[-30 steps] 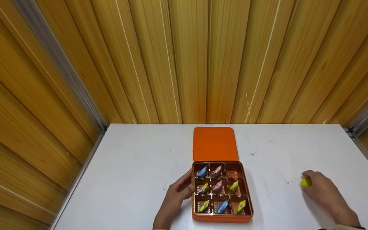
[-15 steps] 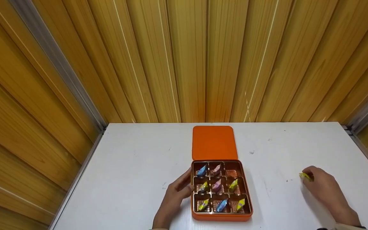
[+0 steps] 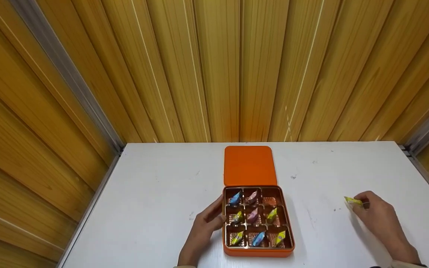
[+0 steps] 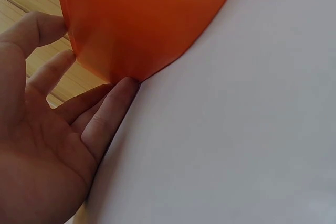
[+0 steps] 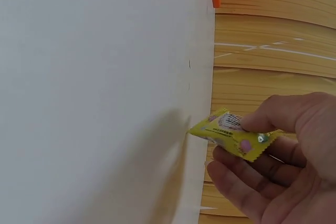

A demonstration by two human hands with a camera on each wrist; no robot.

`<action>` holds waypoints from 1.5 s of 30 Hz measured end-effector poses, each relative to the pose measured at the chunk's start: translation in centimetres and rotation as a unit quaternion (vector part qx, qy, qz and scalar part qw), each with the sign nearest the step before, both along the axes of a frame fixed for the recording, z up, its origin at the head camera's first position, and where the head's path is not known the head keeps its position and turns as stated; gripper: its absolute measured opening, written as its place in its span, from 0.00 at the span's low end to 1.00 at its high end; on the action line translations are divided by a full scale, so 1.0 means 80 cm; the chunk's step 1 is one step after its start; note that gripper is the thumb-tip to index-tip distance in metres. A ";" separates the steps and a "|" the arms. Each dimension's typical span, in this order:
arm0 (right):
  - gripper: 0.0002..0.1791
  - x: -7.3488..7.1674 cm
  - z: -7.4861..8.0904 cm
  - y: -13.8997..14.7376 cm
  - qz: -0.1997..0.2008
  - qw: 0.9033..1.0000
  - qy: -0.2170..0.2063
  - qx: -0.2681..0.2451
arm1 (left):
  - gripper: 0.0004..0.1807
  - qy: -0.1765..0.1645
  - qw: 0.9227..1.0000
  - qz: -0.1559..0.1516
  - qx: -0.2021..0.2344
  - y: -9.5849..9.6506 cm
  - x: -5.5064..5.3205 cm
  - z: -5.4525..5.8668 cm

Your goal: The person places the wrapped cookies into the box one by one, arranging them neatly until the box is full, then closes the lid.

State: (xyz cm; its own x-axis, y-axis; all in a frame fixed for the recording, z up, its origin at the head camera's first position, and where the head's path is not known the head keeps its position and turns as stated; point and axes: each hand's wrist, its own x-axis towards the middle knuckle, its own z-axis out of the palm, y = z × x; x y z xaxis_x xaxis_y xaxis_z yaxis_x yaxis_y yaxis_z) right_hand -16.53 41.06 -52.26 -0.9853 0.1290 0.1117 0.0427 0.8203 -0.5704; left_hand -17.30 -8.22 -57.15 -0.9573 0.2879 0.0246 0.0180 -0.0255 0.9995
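Note:
An orange tin (image 3: 259,253) with a divided brown insert lies on the white table. Several of its compartments hold small wrapped candies: a blue candy (image 3: 235,199), a pink candy (image 3: 252,215), a yellow candy (image 3: 280,238) and others. Its back right compartment (image 3: 270,201) shows a bare bottom. My left hand (image 3: 204,227) rests against the tin's left side, fingertips touching the orange wall (image 4: 142,30). Well to the right of the tin, my right hand (image 3: 380,216) pinches a yellow wrapped candy (image 5: 231,132) between thumb and fingers, above the table.
The orange lid (image 3: 250,165) lies flat behind the tin, adjoining its back edge. Around stands the white table (image 3: 155,208), bounded at the back by a wood-patterned panel wall (image 3: 218,74) and at the left by a metal post (image 3: 76,82).
My right hand has lifted slightly and turned the yellow candy, which now shows more beyond the fingertips. The left hand keeps its place at the tin.

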 end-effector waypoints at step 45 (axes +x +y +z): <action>0.15 -0.020 0.016 -0.065 0.113 0.994 0.001 0.014 | 0.33 -0.033 0.999 0.017 -0.003 0.002 0.002 0.002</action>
